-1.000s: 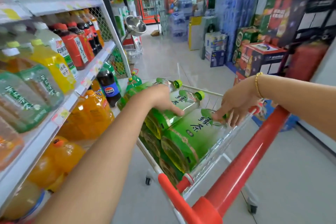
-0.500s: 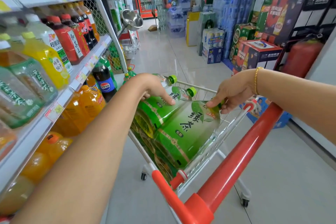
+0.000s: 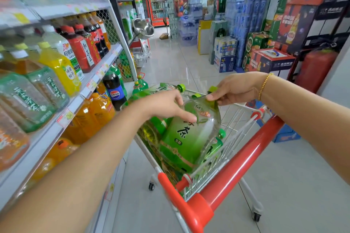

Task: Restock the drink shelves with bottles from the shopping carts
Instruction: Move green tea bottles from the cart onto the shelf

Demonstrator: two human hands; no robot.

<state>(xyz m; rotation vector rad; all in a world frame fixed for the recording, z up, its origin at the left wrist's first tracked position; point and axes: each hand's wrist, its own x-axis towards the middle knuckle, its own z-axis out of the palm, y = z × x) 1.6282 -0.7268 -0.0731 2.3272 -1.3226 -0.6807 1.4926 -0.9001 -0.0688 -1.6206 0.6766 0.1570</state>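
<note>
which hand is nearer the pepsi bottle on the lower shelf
Left. The left hand rests on the green tea bottle in the cart, just right of the pepsi bottle; the right hand pinches its top handle, farther right.

The near green bottle (image 3: 187,142) bears 绿茶 down its label, the upper character partly covered. On the left shelf (image 3: 111,56), the red bottles (image 3: 83,53) read 和其正 and the yellow bottle (image 3: 62,70) reads 蜂蜜柚子. Below, the dark cola bottle (image 3: 115,89) shows a Pepsi roundel with 百事可乐.
</note>
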